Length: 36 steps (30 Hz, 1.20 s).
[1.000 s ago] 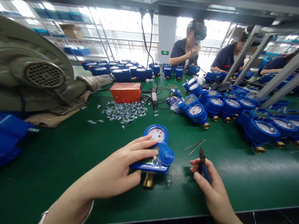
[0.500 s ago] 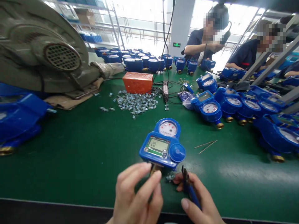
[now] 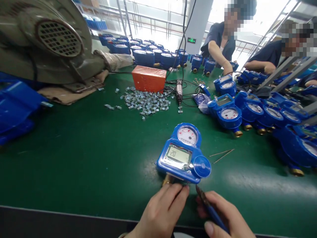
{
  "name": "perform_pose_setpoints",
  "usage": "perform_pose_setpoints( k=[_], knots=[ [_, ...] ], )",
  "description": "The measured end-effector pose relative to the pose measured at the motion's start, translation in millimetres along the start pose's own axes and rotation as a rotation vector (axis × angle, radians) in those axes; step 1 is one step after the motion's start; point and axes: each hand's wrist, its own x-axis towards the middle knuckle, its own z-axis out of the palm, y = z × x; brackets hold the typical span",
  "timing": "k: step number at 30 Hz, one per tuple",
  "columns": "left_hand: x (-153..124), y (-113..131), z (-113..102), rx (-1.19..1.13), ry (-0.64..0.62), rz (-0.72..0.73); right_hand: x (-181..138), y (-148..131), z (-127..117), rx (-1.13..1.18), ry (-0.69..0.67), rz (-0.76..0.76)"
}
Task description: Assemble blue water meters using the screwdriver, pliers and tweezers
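Observation:
A blue water meter (image 3: 178, 162) lies on the green bench in front of me, its small display reading 20 and its round dial at the far end. My left hand (image 3: 164, 206) is closed at the meter's near edge, beside the brass fitting (image 3: 167, 179). Its fingertips are tucked under that edge, so whatever they grip is hidden. In my right hand (image 3: 228, 213) is a pair of cutting pliers (image 3: 213, 211) with blue handles. The dark jaws point up toward the meter's near right corner, just short of it.
Small metallic pieces (image 3: 146, 103) lie heaped before an orange box (image 3: 149, 79). A corded power tool (image 3: 179, 91) and thin wires (image 3: 223, 155) lie on the bench. More meters (image 3: 229, 114) stand right, a large blower (image 3: 56, 43) left. Co-workers (image 3: 221, 39) work opposite.
My left hand has moved right along the meter's near edge, its fingers now bunched there. The small silvery piece by my right fingertips no longer shows. The view has shifted.

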Motion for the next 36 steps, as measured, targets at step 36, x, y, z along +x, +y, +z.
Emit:
perform_pose_setpoints(
  k=[36],
  knots=[
    [12,-11,-12,0.000,0.142,0.238,34,-37,-31,-0.513,-0.452,0.301]
  ],
)
